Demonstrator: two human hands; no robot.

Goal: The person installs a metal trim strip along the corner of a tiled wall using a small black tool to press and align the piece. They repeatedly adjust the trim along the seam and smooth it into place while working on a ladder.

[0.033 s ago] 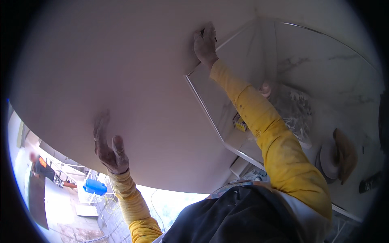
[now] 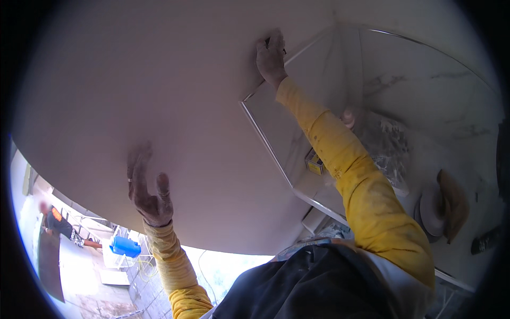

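A broad, smooth pale wall surface (image 2: 196, 111) fills the left and middle of the head view. Dust covers my left hand (image 2: 150, 195), which rests against or just off this surface, fingers stretched upward and thumb apart; a ring shows on one finger. Higher up, beside the tiled recess, my right hand (image 2: 272, 59) is curled around a small dark thing (image 2: 267, 40) held at the wall. Most of that thing is hidden by the fingers, so its kind is unclear. A shiny metal trim (image 2: 267, 142) edges the recess below my right hand.
On the marbled ledge lie a small yellow-and-black box (image 2: 314, 161), crumpled clear plastic (image 2: 393, 151), and a brown curved piece (image 2: 452, 207) by a round grey object (image 2: 431, 212). Far lower left, a person (image 2: 61, 223) is near a blue container (image 2: 125, 246).
My left hand has shifted slightly to the right, its fingers a little more upright. My right hand has moved very slightly right, still around the small dark thing.
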